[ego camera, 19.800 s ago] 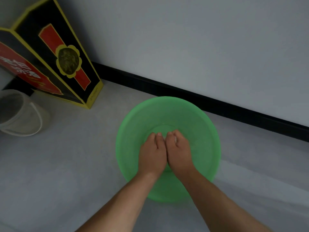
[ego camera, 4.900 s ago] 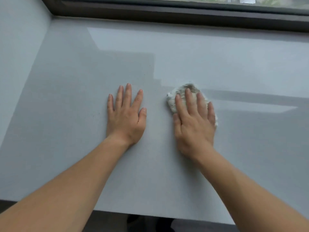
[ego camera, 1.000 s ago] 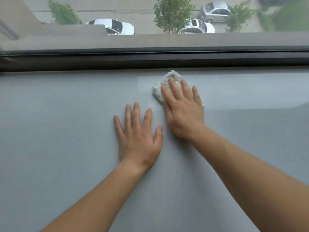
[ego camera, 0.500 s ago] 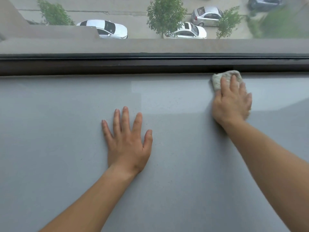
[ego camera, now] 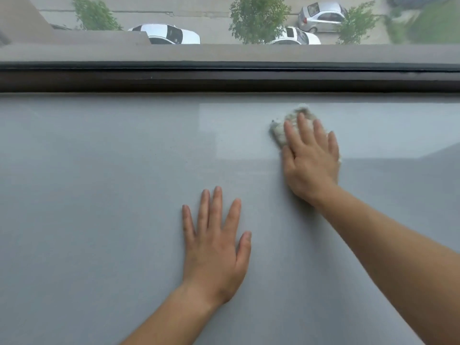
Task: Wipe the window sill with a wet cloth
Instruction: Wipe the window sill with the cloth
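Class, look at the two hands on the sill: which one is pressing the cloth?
The right hand, farther toward the window, presses flat on the cloth. The left hand rests bare on the sill.

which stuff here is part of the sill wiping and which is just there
In use: cloth under the flat right hand; window sill; left hand flat on the sill.
Just there: window frame; cars and trees outside.

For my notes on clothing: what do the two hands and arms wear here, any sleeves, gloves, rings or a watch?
Nothing is worn. The left hand and the right hand are bare, with no gloves, and no rings show on the fingers. Both forearms are bare to the picture's edge, with no sleeve, watch or bracelet in view. The nails look short and unpainted.
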Demonstrator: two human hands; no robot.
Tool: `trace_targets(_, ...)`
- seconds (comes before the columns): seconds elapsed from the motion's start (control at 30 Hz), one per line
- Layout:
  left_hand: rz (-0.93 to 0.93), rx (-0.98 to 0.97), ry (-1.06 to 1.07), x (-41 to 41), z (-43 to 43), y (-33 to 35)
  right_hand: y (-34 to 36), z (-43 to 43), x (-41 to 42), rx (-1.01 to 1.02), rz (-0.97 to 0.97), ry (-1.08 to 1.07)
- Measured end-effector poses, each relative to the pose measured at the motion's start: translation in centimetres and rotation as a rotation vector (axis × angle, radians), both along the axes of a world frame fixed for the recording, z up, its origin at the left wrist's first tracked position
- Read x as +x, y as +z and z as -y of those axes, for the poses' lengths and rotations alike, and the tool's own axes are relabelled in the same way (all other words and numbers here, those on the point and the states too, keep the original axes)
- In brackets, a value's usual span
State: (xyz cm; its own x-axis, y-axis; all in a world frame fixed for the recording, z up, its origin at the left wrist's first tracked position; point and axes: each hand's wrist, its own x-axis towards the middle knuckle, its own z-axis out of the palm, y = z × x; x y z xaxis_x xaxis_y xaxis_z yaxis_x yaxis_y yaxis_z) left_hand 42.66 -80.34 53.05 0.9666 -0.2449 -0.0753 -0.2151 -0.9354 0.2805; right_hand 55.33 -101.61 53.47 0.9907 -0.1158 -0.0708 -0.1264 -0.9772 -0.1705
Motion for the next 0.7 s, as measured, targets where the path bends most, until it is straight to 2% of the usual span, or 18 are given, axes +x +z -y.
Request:
trace_targets(0.07,-0.005,0.089,-0.032,-0.4,0.1,-0.2,0.2,-0.7,-4.1,-0.002,-0.016,0.219)
trace_targets(0.13,-0.01,0.114,-0.027,-0.2,0.1,-0.1,0.3,1.0,-4.9,-0.017,-0.035,0.348)
trace_targets(0.17,-0.01,0.118,-0.023,-0.1,0.2,-0.1,0.2,2.3,-4.1,-0.018,-0.035,0.34)
trace_targets(0.23,-0.009,0.127,-0.021,-0.3,0.3,-0.2,0.2,4.0,-2.1,-0.01,-0.049,0.17)
trace_targets(0.3,-0.006,0.13,-0.007,-0.3,0.4,-0.3,0.0,3.5,-1.5,0.017,-0.041,-0.015)
trace_targets(0.33,-0.003,0.128,-0.002,-0.4,0.4,-0.3,-0.1,2.3,-2.3,0.011,-0.025,-0.035)
trace_targets(0.37,0.001,0.122,0.001,-0.4,0.5,-0.3,-0.2,1.0,-3.8,0.004,-0.006,0.014)
trace_targets(0.43,0.009,0.113,0.005,-0.5,0.6,-0.3,-0.5,-0.7,-7.6,0.01,0.033,0.248)
trace_targets(0.53,0.005,0.121,0.01,-0.5,0.6,-0.3,-0.4,1.5,-8.7,0.006,0.024,0.492)
trace_targets(0.6,-0.003,0.127,0.013,-0.5,0.6,-0.2,-0.3,4.2,-6.5,-0.019,-0.002,0.406)
trace_targets(0.7,-0.016,0.144,0.019,-0.6,0.6,-0.3,-0.1,5.8,-4.3,0.015,-0.038,0.09)
